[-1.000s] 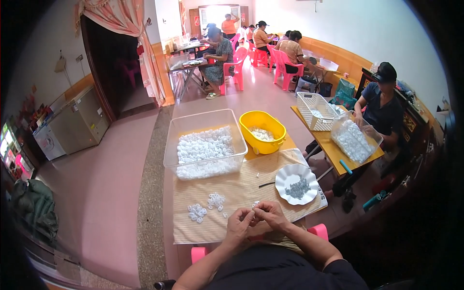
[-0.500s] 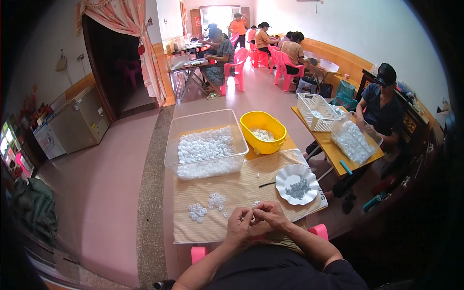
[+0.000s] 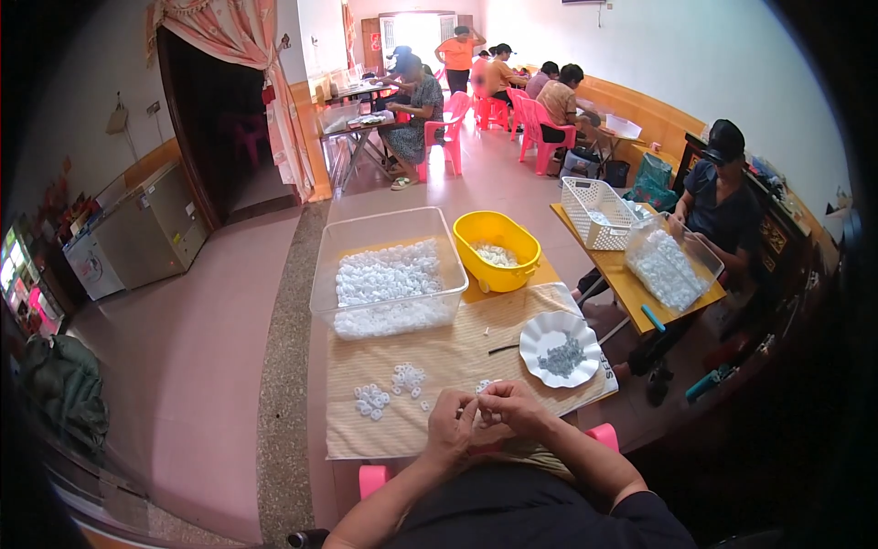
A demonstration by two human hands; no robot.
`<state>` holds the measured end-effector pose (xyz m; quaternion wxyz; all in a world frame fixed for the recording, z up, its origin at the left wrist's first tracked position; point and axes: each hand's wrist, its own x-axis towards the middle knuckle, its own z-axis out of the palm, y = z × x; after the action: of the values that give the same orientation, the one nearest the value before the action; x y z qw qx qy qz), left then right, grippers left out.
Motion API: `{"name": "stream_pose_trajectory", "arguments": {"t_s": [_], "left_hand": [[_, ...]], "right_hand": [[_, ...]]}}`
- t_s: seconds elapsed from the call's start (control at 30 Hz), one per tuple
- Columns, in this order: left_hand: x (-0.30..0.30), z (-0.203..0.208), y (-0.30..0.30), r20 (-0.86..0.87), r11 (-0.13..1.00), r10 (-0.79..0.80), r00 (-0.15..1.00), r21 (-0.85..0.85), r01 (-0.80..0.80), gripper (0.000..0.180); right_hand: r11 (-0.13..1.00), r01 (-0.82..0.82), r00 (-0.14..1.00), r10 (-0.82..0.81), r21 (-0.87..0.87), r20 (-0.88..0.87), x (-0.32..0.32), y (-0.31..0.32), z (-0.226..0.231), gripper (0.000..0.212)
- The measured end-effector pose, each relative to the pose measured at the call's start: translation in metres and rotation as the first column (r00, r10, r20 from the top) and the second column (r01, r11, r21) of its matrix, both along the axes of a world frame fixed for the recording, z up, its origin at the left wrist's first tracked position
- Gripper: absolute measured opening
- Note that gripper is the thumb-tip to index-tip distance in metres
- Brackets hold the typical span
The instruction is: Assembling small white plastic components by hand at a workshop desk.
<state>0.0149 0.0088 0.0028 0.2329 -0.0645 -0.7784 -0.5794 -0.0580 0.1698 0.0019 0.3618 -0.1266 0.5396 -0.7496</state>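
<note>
My left hand [image 3: 450, 425] and my right hand [image 3: 509, 406] meet at the near edge of the cloth-covered table, fingertips pinched together. A small white piece seems to sit between them, mostly covered by the fingers. Just beyond the fingertips lie a few white plastic pieces [image 3: 484, 384]. To the left are two small piles, one of white ring-like pieces [image 3: 371, 401] and one of smaller white pieces [image 3: 408, 377]. Right of my hands stands a white scalloped plate [image 3: 534, 337] with a heap of small grey parts [image 3: 564, 357]. A thin black stick [image 3: 503, 349] lies beside the plate.
At the table's back stand a clear bin [image 3: 384, 229] full of white pieces and a yellow basin [image 3: 498, 222]. On the right, a co-worker [image 3: 727, 197] sits at a small table [image 3: 608, 274] holding a white basket [image 3: 594, 215] and another clear bin [image 3: 672, 265]. Several people work farther back.
My hands stay pinched together in nearly the same place, with only slight finger movement. In the back, the standing person in orange has raised an arm to the head.
</note>
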Motion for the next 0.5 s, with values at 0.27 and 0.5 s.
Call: {"name": "stream_pose_trajectory", "arguments": {"t_s": [0.27,0.5], "left_hand": [[0.0014,0.0060,0.0021,-0.120,0.990,0.031,0.992,-0.134,-0.047,0.008],[0.0033,0.0097,0.0029,-0.094,0.996,0.028,0.995,-0.078,-0.036,0.009]], "right_hand": [[0.984,-0.067,0.966,0.106,-0.166,0.238,-0.0039,0.0058,-0.0033,0.014],[0.976,-0.056,0.976,0.098,-0.212,0.195,0.0004,0.0038,0.0009,0.013]]}}
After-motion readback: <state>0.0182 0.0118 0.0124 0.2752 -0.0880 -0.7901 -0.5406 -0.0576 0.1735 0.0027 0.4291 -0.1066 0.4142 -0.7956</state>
